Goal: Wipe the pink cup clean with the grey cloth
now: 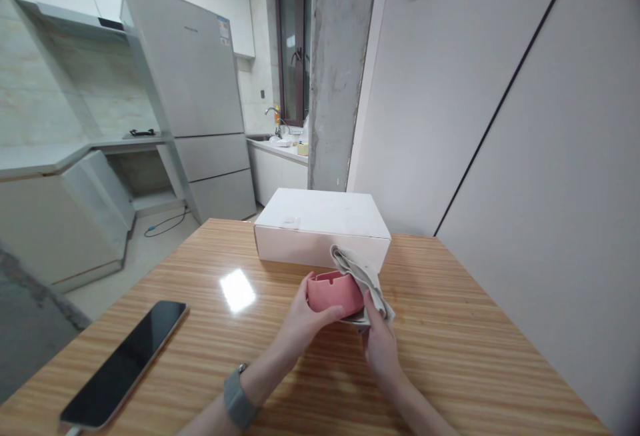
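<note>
Cloth (369,284), soft, grey and folded, covers the right end of one pink notched-rim container (333,296), leaving its full outline and most of its inside hard to make out. The container is in front of one white cardboard box (305,244), over the glossy wood-grain tabletop (490,356); whether it touches the surface cannot be told. Its opening faces upward, its visible long axis running left to right. The left hand (309,319) has its fingers gripping the left end; the right hand (380,343) has its fingers gripping the cloth, some tips hidden. One black-screened phone (127,363) lies left, its white cable (73,431) cut off below.
</note>
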`<action>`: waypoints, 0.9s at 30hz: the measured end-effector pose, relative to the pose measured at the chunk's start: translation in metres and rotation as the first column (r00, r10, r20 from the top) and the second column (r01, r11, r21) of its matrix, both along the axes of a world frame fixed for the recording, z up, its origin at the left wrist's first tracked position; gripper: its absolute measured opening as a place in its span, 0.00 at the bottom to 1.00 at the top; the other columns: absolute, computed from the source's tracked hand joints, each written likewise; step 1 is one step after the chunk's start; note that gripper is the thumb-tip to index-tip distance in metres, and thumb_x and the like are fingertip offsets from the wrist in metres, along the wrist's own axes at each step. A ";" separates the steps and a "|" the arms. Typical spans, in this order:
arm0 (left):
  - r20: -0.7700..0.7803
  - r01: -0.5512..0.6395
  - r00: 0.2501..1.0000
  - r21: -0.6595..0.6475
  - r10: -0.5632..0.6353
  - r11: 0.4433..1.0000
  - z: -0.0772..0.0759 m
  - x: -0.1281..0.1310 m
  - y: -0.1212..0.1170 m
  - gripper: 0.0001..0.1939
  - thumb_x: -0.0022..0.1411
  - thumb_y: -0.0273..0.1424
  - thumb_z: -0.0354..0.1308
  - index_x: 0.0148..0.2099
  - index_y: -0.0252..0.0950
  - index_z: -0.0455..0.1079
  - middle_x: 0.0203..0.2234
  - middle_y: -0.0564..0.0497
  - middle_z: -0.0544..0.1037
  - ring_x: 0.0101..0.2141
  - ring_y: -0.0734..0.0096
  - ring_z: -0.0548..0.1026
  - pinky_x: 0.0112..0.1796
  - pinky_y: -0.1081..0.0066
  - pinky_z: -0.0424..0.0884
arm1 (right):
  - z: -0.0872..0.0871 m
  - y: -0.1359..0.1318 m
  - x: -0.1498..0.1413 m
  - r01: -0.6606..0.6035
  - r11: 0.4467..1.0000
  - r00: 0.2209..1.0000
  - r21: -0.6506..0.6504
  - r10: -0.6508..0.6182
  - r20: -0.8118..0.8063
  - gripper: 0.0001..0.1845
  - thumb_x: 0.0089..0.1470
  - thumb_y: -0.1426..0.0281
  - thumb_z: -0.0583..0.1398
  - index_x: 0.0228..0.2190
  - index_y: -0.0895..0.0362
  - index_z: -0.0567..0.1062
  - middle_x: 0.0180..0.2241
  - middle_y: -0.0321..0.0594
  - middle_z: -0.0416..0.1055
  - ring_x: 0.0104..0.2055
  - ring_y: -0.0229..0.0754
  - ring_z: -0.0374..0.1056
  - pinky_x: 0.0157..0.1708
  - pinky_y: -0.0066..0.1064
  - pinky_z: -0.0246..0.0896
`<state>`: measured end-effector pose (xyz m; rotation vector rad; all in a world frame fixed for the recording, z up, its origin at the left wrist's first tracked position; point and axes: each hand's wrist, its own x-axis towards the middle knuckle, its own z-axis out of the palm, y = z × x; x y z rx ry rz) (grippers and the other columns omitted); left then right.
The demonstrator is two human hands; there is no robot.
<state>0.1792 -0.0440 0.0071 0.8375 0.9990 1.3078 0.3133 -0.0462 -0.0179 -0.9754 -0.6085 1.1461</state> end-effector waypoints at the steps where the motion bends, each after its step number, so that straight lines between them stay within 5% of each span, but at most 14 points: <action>1: 0.045 0.031 0.999 -0.029 -0.030 0.999 0.001 -0.001 -0.001 0.41 0.40 0.35 0.73 0.57 0.36 0.64 0.53 0.39 0.72 0.52 0.52 0.70 0.51 0.60 0.66 | 0.002 0.003 0.001 0.013 1.000 1.000 0.007 -0.013 -0.010 0.20 0.42 0.60 0.67 0.39 0.50 0.79 0.48 0.34 0.75 0.58 0.46 0.62 0.60 0.35 0.52; 5: 0.235 0.164 0.960 -0.035 -0.152 0.986 0.005 -0.003 -0.001 0.29 0.50 0.39 0.67 0.54 0.36 0.70 0.50 0.40 0.74 0.50 0.54 0.72 0.49 0.60 0.68 | 0.018 0.014 0.010 0.064 0.998 0.988 -0.010 -0.065 -0.137 0.23 0.43 0.57 0.66 0.42 0.52 0.78 0.45 0.35 0.77 0.55 0.48 0.66 0.55 0.38 0.61; 10: 0.214 0.082 0.973 0.025 -0.086 0.996 0.001 -0.001 0.003 0.31 0.47 0.37 0.70 0.53 0.33 0.71 0.44 0.39 0.77 0.44 0.57 0.75 0.47 0.61 0.68 | 0.032 0.014 0.016 -0.044 0.999 0.968 0.011 0.046 -0.245 0.22 0.45 0.55 0.65 0.40 0.53 0.79 0.40 0.37 0.80 0.50 0.50 0.70 0.51 0.41 0.65; 17: 0.347 0.368 0.848 0.156 -0.399 0.917 0.005 -0.006 0.002 0.32 0.44 0.38 0.72 0.52 0.31 0.72 0.48 0.36 0.75 0.51 0.51 0.71 0.52 0.59 0.64 | 0.044 0.002 0.006 -0.230 0.972 0.944 0.045 0.234 -0.234 0.25 0.41 0.52 0.66 0.37 0.55 0.80 0.40 0.42 0.79 0.52 0.55 0.69 0.52 0.44 0.63; 21: 0.314 0.239 0.912 0.110 -0.262 0.965 0.006 -0.003 0.001 0.30 0.43 0.35 0.72 0.49 0.31 0.71 0.47 0.37 0.76 0.49 0.52 0.72 0.51 0.58 0.65 | 0.032 0.002 0.004 -0.166 0.982 0.967 0.089 0.180 -0.179 0.23 0.44 0.56 0.66 0.42 0.53 0.78 0.43 0.39 0.78 0.54 0.51 0.67 0.54 0.43 0.61; 24: 0.271 0.111 0.954 0.073 -0.126 0.991 0.002 0.003 0.001 0.29 0.43 0.34 0.72 0.48 0.31 0.70 0.46 0.38 0.76 0.46 0.54 0.74 0.49 0.59 0.67 | 0.010 0.002 0.005 -0.025 0.998 0.998 0.051 0.028 -0.058 0.19 0.40 0.59 0.69 0.37 0.51 0.80 0.44 0.37 0.78 0.57 0.49 0.64 0.57 0.39 0.57; 27: 0.268 0.070 0.960 0.055 -0.082 0.996 -0.002 0.006 0.000 0.26 0.46 0.35 0.70 0.47 0.31 0.70 0.45 0.39 0.76 0.44 0.58 0.74 0.48 0.60 0.67 | -0.007 0.003 0.005 -0.009 0.999 1.000 0.050 0.007 0.030 0.17 0.40 0.60 0.69 0.35 0.50 0.81 0.47 0.37 0.76 0.58 0.48 0.62 0.61 0.36 0.51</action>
